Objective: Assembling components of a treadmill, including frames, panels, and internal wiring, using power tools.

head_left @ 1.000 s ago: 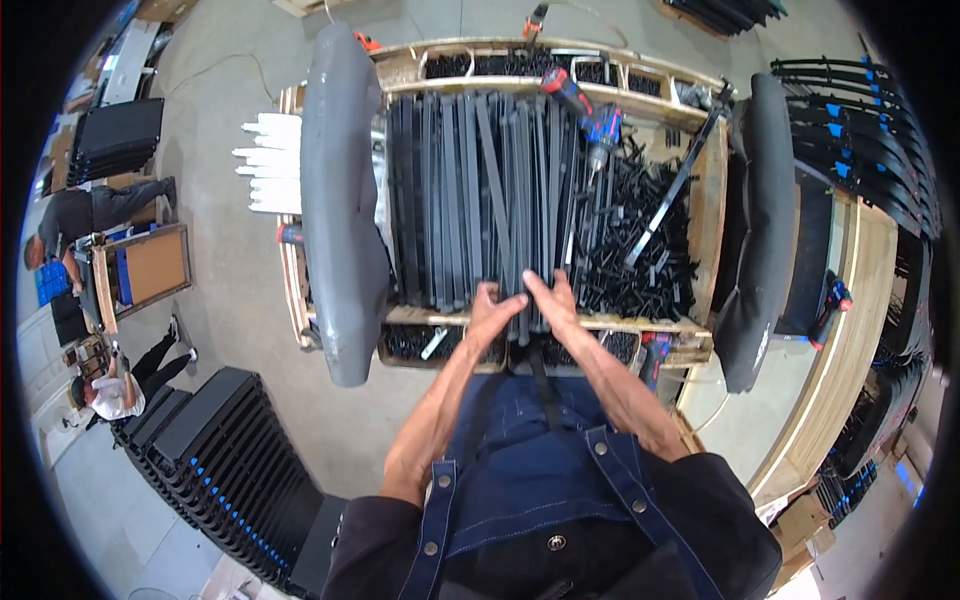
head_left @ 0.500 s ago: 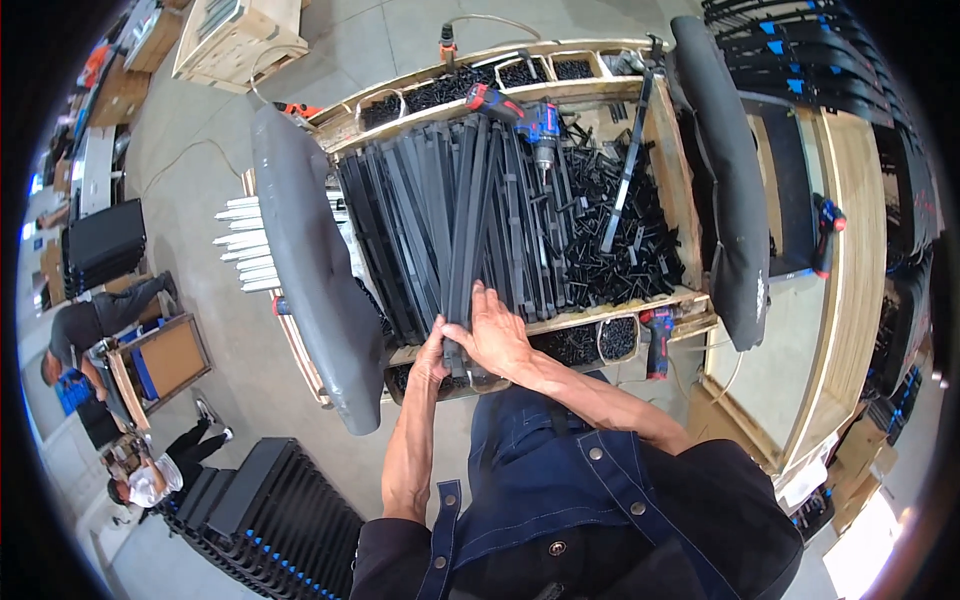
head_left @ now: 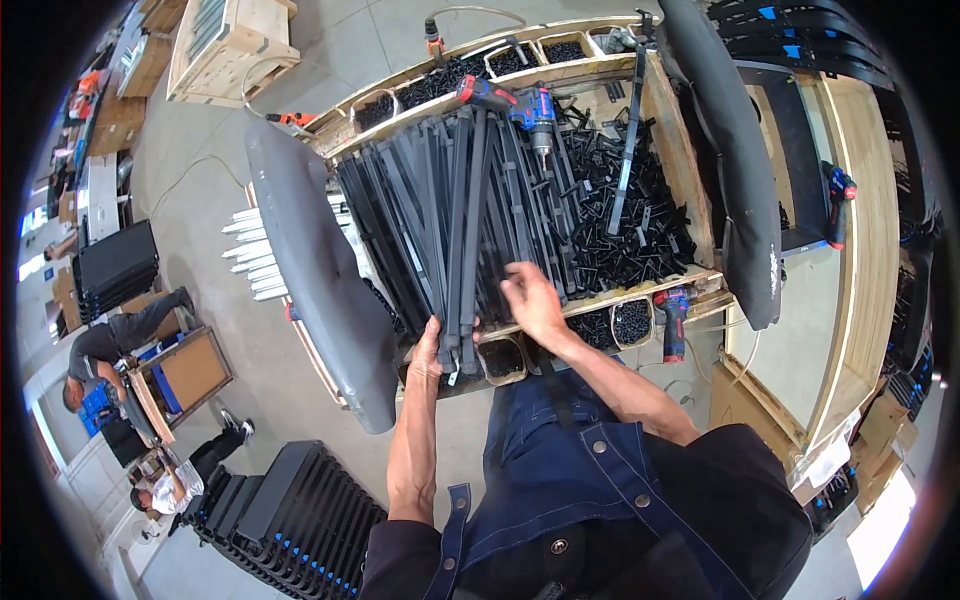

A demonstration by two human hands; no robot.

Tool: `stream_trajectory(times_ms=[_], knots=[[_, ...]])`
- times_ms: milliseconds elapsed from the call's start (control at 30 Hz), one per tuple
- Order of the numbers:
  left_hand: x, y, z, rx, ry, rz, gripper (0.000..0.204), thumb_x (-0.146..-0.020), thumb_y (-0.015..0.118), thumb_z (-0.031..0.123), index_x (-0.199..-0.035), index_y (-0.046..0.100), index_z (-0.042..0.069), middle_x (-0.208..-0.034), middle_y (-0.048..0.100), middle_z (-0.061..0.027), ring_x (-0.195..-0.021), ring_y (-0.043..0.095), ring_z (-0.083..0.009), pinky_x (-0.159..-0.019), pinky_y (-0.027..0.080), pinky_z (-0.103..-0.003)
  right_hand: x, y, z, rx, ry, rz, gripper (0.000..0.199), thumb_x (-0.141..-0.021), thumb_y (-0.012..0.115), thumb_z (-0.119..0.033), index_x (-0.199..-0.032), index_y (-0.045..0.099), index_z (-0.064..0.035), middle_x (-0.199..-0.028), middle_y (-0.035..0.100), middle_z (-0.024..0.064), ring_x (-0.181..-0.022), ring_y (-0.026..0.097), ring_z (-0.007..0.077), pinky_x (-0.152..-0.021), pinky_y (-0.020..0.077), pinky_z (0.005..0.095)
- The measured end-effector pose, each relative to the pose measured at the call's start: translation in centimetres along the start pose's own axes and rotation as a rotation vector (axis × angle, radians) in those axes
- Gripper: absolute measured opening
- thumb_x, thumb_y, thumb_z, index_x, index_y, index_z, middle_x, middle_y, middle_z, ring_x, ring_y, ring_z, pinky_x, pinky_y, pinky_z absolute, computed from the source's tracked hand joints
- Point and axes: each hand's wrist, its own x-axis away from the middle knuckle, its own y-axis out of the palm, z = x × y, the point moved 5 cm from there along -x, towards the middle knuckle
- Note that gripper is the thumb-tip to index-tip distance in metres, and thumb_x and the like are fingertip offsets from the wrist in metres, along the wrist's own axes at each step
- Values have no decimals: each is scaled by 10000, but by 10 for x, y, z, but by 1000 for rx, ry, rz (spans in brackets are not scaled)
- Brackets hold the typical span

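My left hand is closed round the near ends of a few long black bars. These lie lengthwise on a heap of similar dark bars in a wooden crate. To its right, my right hand hovers over the crate's near part, fingers apart and slightly blurred, holding nothing. A blue and red cordless drill rests on the far part of the heap. Loose small black metal pieces fill the crate's right side, with a long metal strip lying over them.
Grey padded rolls flank the crate. Bins of small dark parts line its near and far edges. A second drill hangs at the near right, a third on a wooden frame. Two people work at far left, beyond stacked black frames.
My right hand has lifted off the bars and moved right, its fingers spreading. My left hand keeps its grip on the near bar ends. The whole view has shifted slightly.
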Motion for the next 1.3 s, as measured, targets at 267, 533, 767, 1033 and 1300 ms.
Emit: stream_trajectory(times_ms=[267,533,767,1033,1300], knots=[[-12,1,-5,61,-25,18,906,-788,764,641,-1355,536,-28,-1220,671,-191,-944,721,-310,-755,642,-449,19,27,99,230,339,-37,437,-850,762,-263,-1114,531,-4,-902,698,208,-910,706,373,-820,531,458],[-14,-11,-10,20,-88,114,817,-819,766,589,-1334,571,-14,-1194,693,-189,-938,725,-311,-813,625,-424,15,32,76,398,366,-35,518,-847,778,-256,-1167,441,-27,-911,708,277,-902,692,470,-793,547,543],[-23,-9,-9,-226,-66,163,689,-835,777,510,-1267,629,-6,-1125,719,-149,-918,722,-274,-824,604,-416,18,43,64,408,338,-68,501,-815,774,-267,-1177,528,-21,-914,700,290,-899,673,489,-800,535,558],[-29,-15,-13,-220,-67,309,639,-812,828,410,-1223,636,-40,-1094,727,-165,-908,733,-284,-823,616,-410,5,32,80,273,429,-129,657,-708,786,-341,-1248,650,7,-1140,708,248,-1096,679,390,-959,527,431],[-23,-53,-21,-207,-70,468,768,-801,859,323,-1361,483,-44,-1074,717,-186,-922,735,-291,-813,620,-439,-3,25,48,-394,451,-422,1085,-816,815,-443,-1522,220,128,-1188,668,254,-1029,699,278,-872,578,369]])
